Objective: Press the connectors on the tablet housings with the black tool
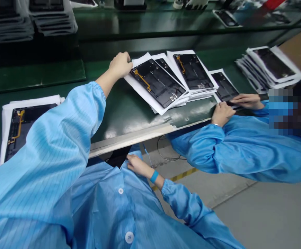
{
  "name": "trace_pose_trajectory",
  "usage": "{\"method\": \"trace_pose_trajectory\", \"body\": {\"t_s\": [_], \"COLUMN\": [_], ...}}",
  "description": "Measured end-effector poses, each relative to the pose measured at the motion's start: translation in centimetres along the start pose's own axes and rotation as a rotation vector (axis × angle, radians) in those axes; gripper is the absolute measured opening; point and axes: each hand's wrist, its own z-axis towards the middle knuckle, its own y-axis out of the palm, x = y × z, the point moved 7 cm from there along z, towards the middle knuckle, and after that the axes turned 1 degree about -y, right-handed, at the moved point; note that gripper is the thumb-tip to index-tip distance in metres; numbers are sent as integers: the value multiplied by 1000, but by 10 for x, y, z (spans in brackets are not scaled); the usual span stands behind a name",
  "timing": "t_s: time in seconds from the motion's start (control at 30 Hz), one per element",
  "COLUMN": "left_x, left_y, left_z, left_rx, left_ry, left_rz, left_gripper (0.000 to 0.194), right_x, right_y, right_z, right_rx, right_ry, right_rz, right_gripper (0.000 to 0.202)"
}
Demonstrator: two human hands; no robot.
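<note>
My left hand (120, 65) is closed on the upper left corner of a tablet back housing (158, 83) and the white sheet under it. The housing is black inside with an orange flex cable and lies tilted against a stack. Beside it another housing (192, 72) with an orange cable tops the stack on white sheets. Low at my lap, my right hand (140, 166) rests against my blue coat (100, 207), its fingers curled; whatever is in them is hidden. Partly under my left sleeve lies a further housing (20, 129) on white sheets.
At the right a co-worker in blue sleeves (218, 145) has both hands on a black housing (225, 86). Another stack of sheeted housings (273, 65) stands beyond. More stacks (51, 17) sit on the raised shelf at upper left. The green bench has a taped front edge (132, 136).
</note>
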Motion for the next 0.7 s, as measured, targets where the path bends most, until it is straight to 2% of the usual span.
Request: {"method": "trace_pose_trajectory", "body": {"t_s": [0.07,0.13,0.3,0.47,0.53,0.63,0.7], "left_x": [0,0,-4,-15,-16,-15,-13], "left_y": [5,9,5,8,12,20,24], "left_z": [2,3,3,1,-1,-5,-9], "left_rx": [-68,-109,-75,-104,-111,-128,-157], "left_ry": [-10,-33,-119,-226,-245,-255,-261], "left_rz": [9,6,-73,-284,-400,-586,-687], "left_gripper": [33,37,44,44,44,38,24], "right_x": [21,32,37,32,33,36,32], "right_y": [10,11,-1,14,14,-2,-16], "right_z": [8,17,34,28,28,42,55], "right_rx": [-34,-44,-41,-184,-211,-149,-68], "right_ry": [96,157,205,93,71,95,93], "right_rz": [-160,-289,-491,-495,-470,-448,-423], "right_gripper": [39,44,45,43,42,42,41]}}
